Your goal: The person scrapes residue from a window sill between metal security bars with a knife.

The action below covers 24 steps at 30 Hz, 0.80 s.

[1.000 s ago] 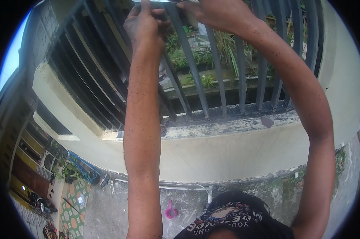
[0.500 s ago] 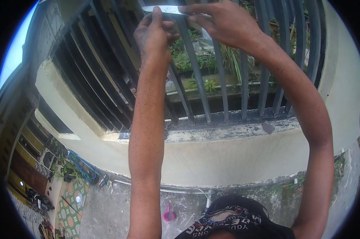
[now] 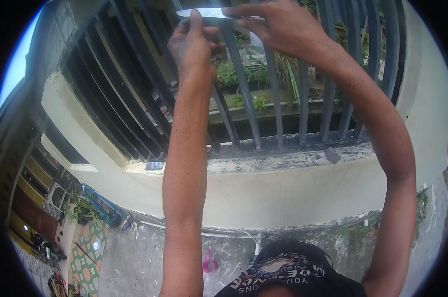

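Pale flat strip (image 3: pixel 204 12) is held high, just in front of the dark metal railing (image 3: pixel 243 99). The left hand (image 3: pixel 194 44) pinches its one end with the fingertips and the right hand (image 3: pixel 278 27) pinches the other end (fingers closed over it). Under the bars runs a painted ledge (image 3: pixel 283 161).

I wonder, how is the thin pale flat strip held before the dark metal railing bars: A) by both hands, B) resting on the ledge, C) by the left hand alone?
A: the left hand and the right hand each grip the thin pale flat strip, before the dark metal railing bars.
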Motion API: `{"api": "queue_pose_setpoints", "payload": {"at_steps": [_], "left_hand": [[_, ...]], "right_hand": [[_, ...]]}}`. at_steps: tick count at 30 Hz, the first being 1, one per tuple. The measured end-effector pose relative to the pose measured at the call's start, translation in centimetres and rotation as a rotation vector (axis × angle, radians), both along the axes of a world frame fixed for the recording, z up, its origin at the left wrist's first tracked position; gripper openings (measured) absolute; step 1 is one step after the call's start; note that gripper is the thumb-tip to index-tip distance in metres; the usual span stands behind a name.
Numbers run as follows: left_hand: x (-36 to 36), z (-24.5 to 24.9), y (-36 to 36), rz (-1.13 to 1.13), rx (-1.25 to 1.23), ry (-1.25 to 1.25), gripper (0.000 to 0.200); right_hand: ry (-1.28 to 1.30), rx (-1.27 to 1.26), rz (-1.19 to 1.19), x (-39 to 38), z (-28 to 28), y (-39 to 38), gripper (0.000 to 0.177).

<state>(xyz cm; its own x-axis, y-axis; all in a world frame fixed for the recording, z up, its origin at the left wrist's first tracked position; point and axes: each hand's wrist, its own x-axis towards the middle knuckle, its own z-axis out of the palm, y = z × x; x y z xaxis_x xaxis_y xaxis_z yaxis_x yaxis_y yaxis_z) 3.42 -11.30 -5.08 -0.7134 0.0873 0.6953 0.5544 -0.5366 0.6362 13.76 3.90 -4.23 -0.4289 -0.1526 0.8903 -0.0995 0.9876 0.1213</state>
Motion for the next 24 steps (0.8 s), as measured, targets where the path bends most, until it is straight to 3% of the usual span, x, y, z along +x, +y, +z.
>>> {"api": "queue_pose_setpoints", "payload": {"at_steps": [2, 6, 8, 14, 16, 20, 22, 24], "left_hand": [[0.1, 0.9, -0.2, -0.005, 0.016, 0.003, 0.029], [0.4, -1.2, -0.6, -0.01, -0.072, 0.01, 0.028], [0.6, -0.8, -0.7, 0.001, -0.101, 0.023, 0.027], [0.0, 0.9, -0.5, 0.013, -0.03, 0.038, 0.028], [0.4, -0.5, -0.7, 0.001, -0.09, 0.047, 0.029], [0.1, -0.1, -0.2, 0.013, -0.071, 0.038, 0.029], [-0.2, 0.6, -0.1, 0.003, -0.037, 0.091, 0.029], [0.0, 0.2, 0.0, 0.018, -0.037, 0.082, 0.029]], "right_hand": [[0.007, -0.042, 0.152, 1.7, 1.8, -0.8, 0.028], [-0.102, -0.084, 0.015, 0.4, -1.2, -0.5, 0.029], [0.02, 0.03, -0.06, -0.3, -1.5, 0.1, 0.03], [0.235, 0.157, 0.13, -1.6, 0.4, 0.7, 0.031], [-0.108, -0.079, -0.045, 0.7, -0.7, -0.7, 0.029], [-0.12, -0.11, -0.023, 0.3, -0.6, -0.1, 0.029], [0.196, 0.129, 0.019, -1.2, -0.1, 0.6, 0.029], [0.215, 0.139, 0.055, -1.3, -0.5, 1.0, 0.029]]}}
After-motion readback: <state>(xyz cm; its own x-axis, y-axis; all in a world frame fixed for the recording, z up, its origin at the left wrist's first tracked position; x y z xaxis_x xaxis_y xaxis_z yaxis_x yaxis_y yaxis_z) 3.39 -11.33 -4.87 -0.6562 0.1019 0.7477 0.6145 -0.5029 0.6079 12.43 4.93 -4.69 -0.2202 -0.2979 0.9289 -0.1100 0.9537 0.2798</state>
